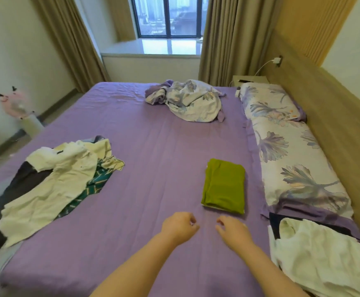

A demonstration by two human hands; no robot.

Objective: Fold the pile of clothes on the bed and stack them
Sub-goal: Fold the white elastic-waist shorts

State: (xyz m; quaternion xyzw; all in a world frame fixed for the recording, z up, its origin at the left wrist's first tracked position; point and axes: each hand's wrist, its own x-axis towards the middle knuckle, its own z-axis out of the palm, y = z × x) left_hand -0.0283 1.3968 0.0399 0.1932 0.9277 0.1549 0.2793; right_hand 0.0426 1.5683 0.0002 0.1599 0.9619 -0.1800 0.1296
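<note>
A folded green garment (224, 186) lies flat on the purple bed sheet (153, 157), right of centre. On the bed's left side sits a loose pile of clothes (52, 181): cream, dark and teal striped pieces. A crumpled white garment (322, 254) over something dark lies at the near right. My left hand (180, 227) and my right hand (233, 229) hover side by side over the sheet, just in front of the green garment. Their fingers are loosely curled and hold nothing.
A crumpled floral cover (192, 101) lies at the bed's far middle. Floral pillows (286, 151) line the right side against a wooden headboard (335, 125). A small fan (17, 103) stands on the floor at the left. Curtains and a window are beyond the bed.
</note>
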